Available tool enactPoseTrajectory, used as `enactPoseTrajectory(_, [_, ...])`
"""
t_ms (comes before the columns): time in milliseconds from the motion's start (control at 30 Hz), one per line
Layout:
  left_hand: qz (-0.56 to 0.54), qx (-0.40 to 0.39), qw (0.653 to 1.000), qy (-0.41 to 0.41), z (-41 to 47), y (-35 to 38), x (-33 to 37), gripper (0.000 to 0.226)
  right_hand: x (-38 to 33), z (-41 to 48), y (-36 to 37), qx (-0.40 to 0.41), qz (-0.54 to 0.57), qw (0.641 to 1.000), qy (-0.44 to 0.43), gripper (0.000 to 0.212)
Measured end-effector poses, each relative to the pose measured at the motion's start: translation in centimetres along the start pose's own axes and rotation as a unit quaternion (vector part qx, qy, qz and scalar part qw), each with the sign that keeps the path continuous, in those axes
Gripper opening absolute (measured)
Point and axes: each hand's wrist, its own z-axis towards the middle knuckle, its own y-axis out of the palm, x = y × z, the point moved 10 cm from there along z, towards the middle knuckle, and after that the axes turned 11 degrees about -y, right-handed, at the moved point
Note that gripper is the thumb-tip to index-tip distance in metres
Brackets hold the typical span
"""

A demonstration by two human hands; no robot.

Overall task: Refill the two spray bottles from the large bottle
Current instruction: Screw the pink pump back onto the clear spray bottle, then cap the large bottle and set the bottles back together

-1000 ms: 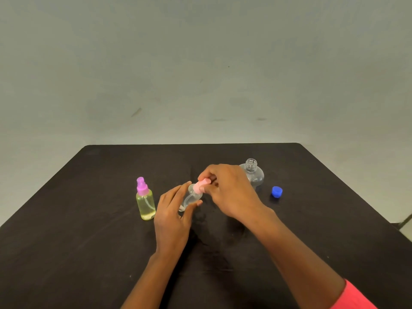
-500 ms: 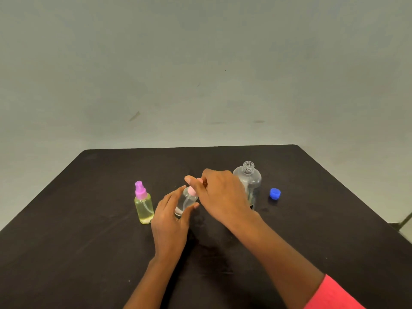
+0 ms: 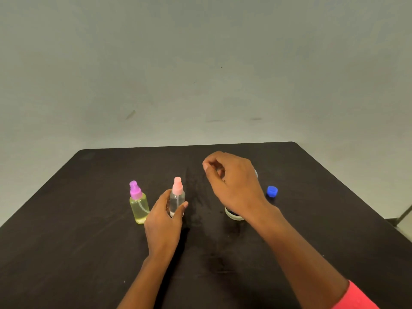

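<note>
Hands first: what are they doing?

My left hand (image 3: 163, 221) is wrapping thumb and fingers round the small clear plastic spray bottle with the pink pump top (image 3: 177, 200), which is standing upright on the black tabletop (image 3: 66, 253). My right hand (image 3: 231, 184) is hovering over the large clear plastic bottle (image 3: 233, 214), fingers curled in, with nothing in them that I can see.

Where is that large bottle sitting?

It is standing between the small bottle and the loose blue screw cap (image 3: 272, 191); my hand is hiding all but its base. The yellow-filled spray bottle with the purple top (image 3: 139, 206) is standing just left of my left hand.

How are you expecting it to handle?

I am guessing it is light, thin-walled and smooth, and uncapped, so squeezing hard could slop liquid out. I am planning on taking it round the wide body, low down, and tipping slowly.
</note>
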Motion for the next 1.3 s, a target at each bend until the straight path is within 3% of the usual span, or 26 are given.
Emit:
enactPoseTrajectory(167, [0.002,-0.010,1.000,-0.002,0.1,0.3,-0.4,0.061,-0.2,-0.6,1.1,-0.027,0.032,0.998,-0.037,0.010])
enactPoseTrajectory(333, [-0.031,-0.022,0.999,0.005,-0.4,0.0,0.7,0.084,1.3,-1.2,-4.5,0.199,0.084,0.975,-0.045,0.020])
enactPoseTrajectory(433, [-0.072,-0.021,0.996,0.038,-1.1,-0.3,2.0,0.083,5.0,-2.1,-7.4,0.284,0.031,0.958,0.006,0.031])
enactPoseTrajectory(500, [-0.083,-0.006,0.993,0.079,-1.6,-0.8,3.1,0.079,8.7,-2.8,-7.5,0.265,-0.052,0.960,0.078,0.041])
enactPoseTrajectory(600, [-0.094,0.019,0.987,0.131,-2.1,-1.6,4.7,0.071,14.9,-4.4,-4.8,0.132,-0.147,0.960,0.199,0.058])
enactPoseTrajectory(733, [-0.114,0.052,0.973,0.196,-3.2,-2.4,7.1,0.070,19.2,-7.2,0.4,-0.049,-0.188,0.955,0.223,0.063])
enactPoseTrajectory(833, [-0.123,0.043,0.967,0.221,-3.8,-1.9,8.6,0.065,19.7,-8.3,2.3,-0.094,-0.162,0.955,0.229,0.058])
enactPoseTrajectory(1000, [-0.094,-0.036,0.976,0.193,-4.2,1.3,9.8,0.057,19.9,-9.0,3.0,-0.118,-0.174,0.951,0.225,0.039])
enactPoseTrajectory(1133, [-0.051,-0.131,0.977,0.164,-4.1,4.9,10.4,0.070,19.9,-8.7,2.3,-0.108,-0.169,0.958,0.204,0.033])
enactPoseTrajectory(1200, [-0.030,-0.175,0.974,0.142,-4.0,6.8,10.5,0.079,19.0,-7.8,0.8,-0.041,-0.122,0.970,0.204,0.026])
enactPoseTrajectory(1300, [-0.034,-0.211,0.971,0.110,-3.6,8.6,10.8,0.085,16.3,-5.9,-2.6,0.124,0.006,0.975,0.184,0.018])
